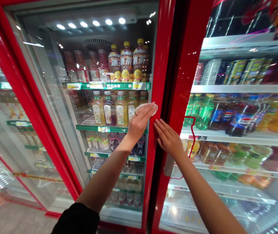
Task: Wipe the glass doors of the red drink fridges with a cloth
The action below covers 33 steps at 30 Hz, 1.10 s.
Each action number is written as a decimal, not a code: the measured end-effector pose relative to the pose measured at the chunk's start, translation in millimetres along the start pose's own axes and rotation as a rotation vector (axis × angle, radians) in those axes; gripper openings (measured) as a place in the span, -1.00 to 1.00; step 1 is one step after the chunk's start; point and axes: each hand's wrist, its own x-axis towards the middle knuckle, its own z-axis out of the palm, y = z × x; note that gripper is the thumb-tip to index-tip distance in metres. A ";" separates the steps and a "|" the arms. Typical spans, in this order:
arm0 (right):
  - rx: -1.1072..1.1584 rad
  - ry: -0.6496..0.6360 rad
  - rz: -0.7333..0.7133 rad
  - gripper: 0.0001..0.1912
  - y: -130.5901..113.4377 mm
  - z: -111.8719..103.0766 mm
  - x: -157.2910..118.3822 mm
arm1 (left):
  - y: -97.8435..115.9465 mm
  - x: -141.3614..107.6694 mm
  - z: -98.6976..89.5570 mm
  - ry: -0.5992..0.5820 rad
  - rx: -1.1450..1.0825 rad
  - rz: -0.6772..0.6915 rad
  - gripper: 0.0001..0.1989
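My left hand (140,122) presses a folded white cloth (140,107) against the right side of the glass door (80,107), close to its red frame. The fingers lie together over the cloth, which shows at their tips and edge. Lower and to the right, my right hand (168,138) rests its straight fingers on the edge of the red door frame (158,81), by the dark gap between two coolers. Nothing shows in it. Behind the glass, juice bottles (121,110) stand on a shelf near my left hand, partly hidden by it.
Iced tea bottles (126,63) stand on the upper shelf. The right cooler (236,89) holds cans and soft drink bottles, with a red outline on its glass beside my right hand. Another red-framed cooler stands at the left, above the grey floor (19,216).
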 end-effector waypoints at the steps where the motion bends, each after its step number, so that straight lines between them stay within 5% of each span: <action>1: 0.006 0.002 0.002 -0.16 -0.3 0.3 -0.4 | -4.2 5.6 0.7 0.001 0.010 0.005 -0.35; 6: 0.029 0.011 0.011 -0.19 -1.6 3.2 -5.5 | -0.9 -2.5 2.2 0.087 0.026 -0.083 -0.37; 10: 0.041 0.014 -0.006 -0.23 -0.9 4.5 -9.3 | 16.4 -18.6 7.3 0.045 -0.008 -0.077 -0.39; 17: 0.063 0.074 -0.038 -0.21 0.0 4.8 -10.2 | 0.2 14.8 8.1 -0.036 0.029 0.059 -0.36; 21: 0.072 0.098 -0.025 -0.20 -0.6 7.2 -13.5 | 9.8 -2.4 6.6 -0.004 0.059 -0.052 -0.37; 24: 0.073 0.122 -0.012 -0.21 -1.2 9.2 -16.8 | 16.6 -12.8 7.7 -0.095 0.104 0.002 -0.35; 28: 0.066 0.119 0.006 -0.22 -2.3 9.4 -19.9 | 8.4 6.9 8.4 -0.254 0.131 0.201 -0.32; 33: 0.043 0.086 -0.008 -0.18 -3.1 6.2 -20.5 | 13.1 6.2 8.1 -0.130 0.086 0.048 -0.34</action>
